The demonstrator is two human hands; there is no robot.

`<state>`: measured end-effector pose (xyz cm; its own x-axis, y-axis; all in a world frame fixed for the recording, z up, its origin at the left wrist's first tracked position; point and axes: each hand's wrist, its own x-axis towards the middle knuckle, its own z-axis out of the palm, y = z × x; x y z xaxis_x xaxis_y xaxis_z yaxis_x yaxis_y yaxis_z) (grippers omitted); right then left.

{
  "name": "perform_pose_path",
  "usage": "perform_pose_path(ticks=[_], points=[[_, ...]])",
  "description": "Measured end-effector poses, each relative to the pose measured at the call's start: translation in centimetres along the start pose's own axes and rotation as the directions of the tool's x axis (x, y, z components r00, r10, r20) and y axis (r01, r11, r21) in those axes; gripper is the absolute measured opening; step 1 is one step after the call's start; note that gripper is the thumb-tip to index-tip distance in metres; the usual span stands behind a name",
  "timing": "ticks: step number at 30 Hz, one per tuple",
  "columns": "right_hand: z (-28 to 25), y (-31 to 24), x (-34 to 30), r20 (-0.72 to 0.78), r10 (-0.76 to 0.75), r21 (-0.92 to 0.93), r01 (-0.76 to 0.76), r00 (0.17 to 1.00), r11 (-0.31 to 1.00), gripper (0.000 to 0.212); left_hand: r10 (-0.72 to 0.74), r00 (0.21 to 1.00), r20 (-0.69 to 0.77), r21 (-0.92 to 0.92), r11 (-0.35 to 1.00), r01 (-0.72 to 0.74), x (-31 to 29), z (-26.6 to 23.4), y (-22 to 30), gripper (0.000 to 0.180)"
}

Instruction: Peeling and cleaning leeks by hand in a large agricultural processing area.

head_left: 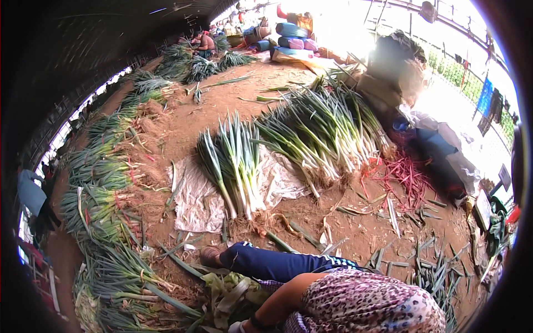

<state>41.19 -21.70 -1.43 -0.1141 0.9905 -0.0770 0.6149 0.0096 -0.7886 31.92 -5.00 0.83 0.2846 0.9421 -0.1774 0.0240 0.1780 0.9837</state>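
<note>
The person's left forearm is reaching down at the lower edge, its hand (pixel 237 326) mostly cut off by the frame, so its grip cannot be told; the right hand is not showing. The hand is sitting beside a heap of leeks (pixel 139 277) lying on the dirt floor (pixel 311 216), long dark green leaves fanning out, pale stalks and loose trimmed leaves tangling together. More trimmed leeks (pixel 236 166) are resting on a white sack (pixel 194 205) farther ahead.
</note>
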Motion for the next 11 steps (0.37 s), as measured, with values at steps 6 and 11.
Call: perform_pose_path(ticks=[6, 11], points=[[1.4, -1.9, 5.4, 0.248, -0.102, -0.193, 0.152, 0.964, 0.969, 0.024, -0.007, 0.960, -0.281, -0.194, 0.980, -0.049, 1.5, -13.3, -2.8, 0.034], [1.9, -5.7, 8.0, 0.336, -0.049, -0.345, 0.171, 0.941, 0.923, 0.024, -0.048, 0.892, -0.449, -0.324, 0.939, -0.113, -0.1, -20.3, -4.7, 0.032]])
